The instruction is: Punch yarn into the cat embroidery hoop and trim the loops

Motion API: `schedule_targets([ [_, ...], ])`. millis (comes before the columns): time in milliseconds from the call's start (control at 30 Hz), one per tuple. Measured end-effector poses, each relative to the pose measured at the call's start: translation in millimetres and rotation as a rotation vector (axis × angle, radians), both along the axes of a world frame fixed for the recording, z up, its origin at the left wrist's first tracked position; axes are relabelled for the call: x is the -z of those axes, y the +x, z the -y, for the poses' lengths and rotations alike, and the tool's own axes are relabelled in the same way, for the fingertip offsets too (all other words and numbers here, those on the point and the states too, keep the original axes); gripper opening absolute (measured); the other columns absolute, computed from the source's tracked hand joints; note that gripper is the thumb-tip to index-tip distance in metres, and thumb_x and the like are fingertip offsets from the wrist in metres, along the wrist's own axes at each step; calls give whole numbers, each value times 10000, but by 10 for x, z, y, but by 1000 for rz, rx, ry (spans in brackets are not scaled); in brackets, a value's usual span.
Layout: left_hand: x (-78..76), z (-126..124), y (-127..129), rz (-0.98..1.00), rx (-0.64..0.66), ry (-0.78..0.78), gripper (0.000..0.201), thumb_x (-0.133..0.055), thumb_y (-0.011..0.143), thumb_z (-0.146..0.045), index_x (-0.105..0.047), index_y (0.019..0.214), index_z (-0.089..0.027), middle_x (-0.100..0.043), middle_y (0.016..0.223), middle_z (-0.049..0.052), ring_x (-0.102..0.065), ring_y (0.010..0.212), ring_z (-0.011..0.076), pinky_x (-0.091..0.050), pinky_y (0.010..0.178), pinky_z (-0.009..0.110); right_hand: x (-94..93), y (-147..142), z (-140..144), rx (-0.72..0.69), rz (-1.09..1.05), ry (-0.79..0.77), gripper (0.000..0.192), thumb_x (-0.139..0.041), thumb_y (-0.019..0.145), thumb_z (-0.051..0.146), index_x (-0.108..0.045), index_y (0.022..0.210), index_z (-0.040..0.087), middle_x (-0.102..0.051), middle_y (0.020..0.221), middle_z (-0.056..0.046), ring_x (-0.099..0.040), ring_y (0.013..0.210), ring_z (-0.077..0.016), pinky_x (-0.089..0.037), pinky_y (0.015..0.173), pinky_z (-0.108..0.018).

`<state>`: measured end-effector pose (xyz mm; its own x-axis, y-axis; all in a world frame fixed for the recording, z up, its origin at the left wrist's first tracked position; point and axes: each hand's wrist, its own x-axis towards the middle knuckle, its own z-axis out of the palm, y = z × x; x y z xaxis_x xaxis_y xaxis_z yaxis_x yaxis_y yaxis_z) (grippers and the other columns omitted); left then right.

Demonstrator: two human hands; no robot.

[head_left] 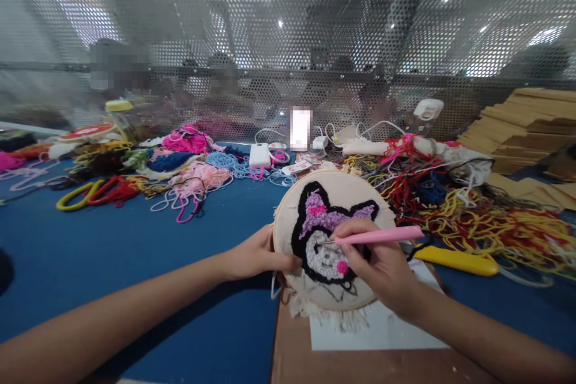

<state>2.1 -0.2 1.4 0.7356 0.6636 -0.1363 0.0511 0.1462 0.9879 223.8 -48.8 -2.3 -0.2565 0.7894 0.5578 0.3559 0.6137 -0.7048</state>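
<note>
The left hand [256,255] pinches the embroidery hoop [330,240] at its rim; the right hand [378,264] pinches a pink punch needle [378,236], its tip on the yarn face.

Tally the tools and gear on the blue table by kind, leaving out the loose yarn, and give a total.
Embroidery hoop, gripped at its rim by the left hand: 1
Pink punch needle, held in the right hand: 1
Yellow-handled scissors: 1
White power bank: 1
Yellow ring: 1
White paper sheet: 1
Total: 6
</note>
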Motion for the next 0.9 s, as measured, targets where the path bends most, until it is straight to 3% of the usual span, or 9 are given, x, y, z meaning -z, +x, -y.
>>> schedule_targets([
  [367, -7, 4, 11, 0, 13, -1, 403, -666, 675, -188, -586, 1062, -108, -665, 959, 97, -613, 821, 194, -507, 756, 326, 8, -22, -10, 8, -16, 5, 155, -497, 830, 161, -527, 964, 233, -581, 907, -24, -575, 863, -163, -480, 729, -298],
  [667, 5, -8, 5, -18, 6, 38, 354, -670, 671, -192, -604, 1009, -109, -670, 897, 73, -611, 770, 173, -508, 724, 303, -40, -75, 9, -11, 238, 175, 202, -510, 814, 129, -527, 996, 216, -602, 935, -46, -543, 916, -180, -447, 815, -357],
  [900, 19, 10, -4, -33, 19, 51, 331, -676, 679, -207, -616, 990, -110, -670, 857, 55, -602, 734, 152, -505, 694, 271, -29, -120, -40, -35, 314, 181, 196, -499, 830, 132, -554, 1001, 209, -618, 965, -42, -543, 921, -176, -430, 822, -356],
])
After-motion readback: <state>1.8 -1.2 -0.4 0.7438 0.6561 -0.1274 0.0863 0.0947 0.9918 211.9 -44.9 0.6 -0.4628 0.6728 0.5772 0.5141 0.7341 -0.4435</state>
